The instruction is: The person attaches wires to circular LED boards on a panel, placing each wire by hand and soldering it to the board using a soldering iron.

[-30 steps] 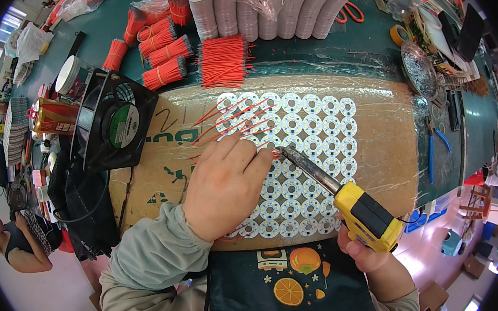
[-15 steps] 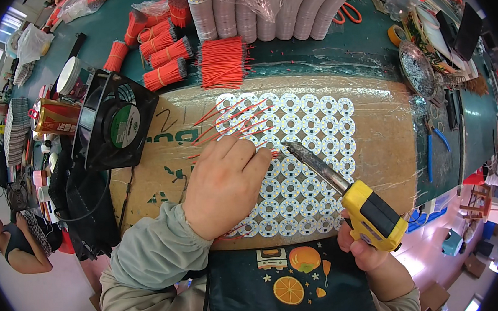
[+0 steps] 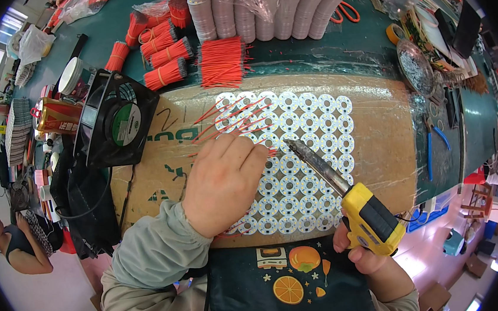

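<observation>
Several rows of small round white LED boards (image 3: 309, 120), each with a hole in its middle, lie in a grid on a cardboard sheet (image 3: 381, 144). Thin red wires (image 3: 208, 134) slant over the boards at the upper left. My left hand (image 3: 224, 178) rests over the grid's left part, fingers closed. Red wire ends poke out by its fingertips, while the hand hides the boards beneath. In my right hand (image 3: 367, 255) is a yellow and black soldering gun (image 3: 374, 215). Its dark metal tip points up-left, over the boards close to my left fingertips.
Behind the cardboard lie a loose red wire pile (image 3: 222, 62) and banded wire bundles (image 3: 165, 73), beside tall stacks of round boards (image 3: 272, 17). A black fan (image 3: 117, 122) stands left. On the right are a metal dish (image 3: 415, 70), blue-handled pliers (image 3: 430, 154) and orange-handled scissors (image 3: 348, 12).
The soldering gun's tip has shifted very slightly to the right, near my left fingertips. My left hand keeps almost the same place.
</observation>
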`<state>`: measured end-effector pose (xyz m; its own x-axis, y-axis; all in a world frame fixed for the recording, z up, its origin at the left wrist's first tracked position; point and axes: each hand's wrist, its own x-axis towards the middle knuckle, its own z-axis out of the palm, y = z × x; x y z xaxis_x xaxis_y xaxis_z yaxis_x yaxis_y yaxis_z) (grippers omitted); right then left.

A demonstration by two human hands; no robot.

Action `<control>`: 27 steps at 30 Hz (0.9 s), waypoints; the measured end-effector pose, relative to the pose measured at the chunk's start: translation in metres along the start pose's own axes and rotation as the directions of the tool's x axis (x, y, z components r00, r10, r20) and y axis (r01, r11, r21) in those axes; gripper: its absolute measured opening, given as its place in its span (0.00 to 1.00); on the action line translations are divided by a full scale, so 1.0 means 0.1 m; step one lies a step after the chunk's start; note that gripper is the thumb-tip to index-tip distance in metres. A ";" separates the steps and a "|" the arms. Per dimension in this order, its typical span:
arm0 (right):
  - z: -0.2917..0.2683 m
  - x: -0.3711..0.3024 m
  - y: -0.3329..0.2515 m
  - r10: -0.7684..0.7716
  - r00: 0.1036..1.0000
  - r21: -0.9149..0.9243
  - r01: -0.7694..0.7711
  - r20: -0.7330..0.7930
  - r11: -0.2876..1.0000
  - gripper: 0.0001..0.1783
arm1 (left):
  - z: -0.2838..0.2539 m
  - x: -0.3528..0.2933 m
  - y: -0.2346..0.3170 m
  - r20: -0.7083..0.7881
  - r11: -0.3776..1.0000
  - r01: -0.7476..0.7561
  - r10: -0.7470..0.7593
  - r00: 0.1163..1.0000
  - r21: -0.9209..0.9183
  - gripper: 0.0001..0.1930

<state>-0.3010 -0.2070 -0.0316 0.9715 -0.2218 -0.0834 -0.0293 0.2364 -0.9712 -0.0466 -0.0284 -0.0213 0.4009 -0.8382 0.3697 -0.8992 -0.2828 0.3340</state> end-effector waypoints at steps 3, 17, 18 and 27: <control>0.00 -0.06 0.02 0.115 0.993 0.032 -0.115 -0.019 0.993 0.46 | -0.04 0.00 0.01 -0.058 1.000 0.000 0.000 0.998 0.005 0.15; 0.04 -0.08 -0.02 0.008 1.000 -0.367 -0.003 0.011 0.930 0.23 | -0.14 -0.19 0.04 -0.044 0.997 -0.009 0.006 0.999 -0.073 0.18; 0.04 -0.08 -0.02 0.011 1.000 -0.369 -0.005 0.014 0.930 0.23 | -0.13 -0.20 0.04 -0.038 0.998 -0.017 0.015 0.999 -0.057 0.18; 0.01 -0.09 -0.04 0.100 0.995 -0.372 -0.103 -0.027 0.922 0.19 | -0.09 -0.18 0.04 -0.015 0.997 0.004 -0.005 1.000 -0.077 0.16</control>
<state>-0.3092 -0.2049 -0.0272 0.9571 -0.2224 -0.1860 -0.2145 -0.1115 -0.9703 -0.0559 -0.0100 -0.0190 0.4085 -0.8294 0.3811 -0.8812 -0.2495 0.4015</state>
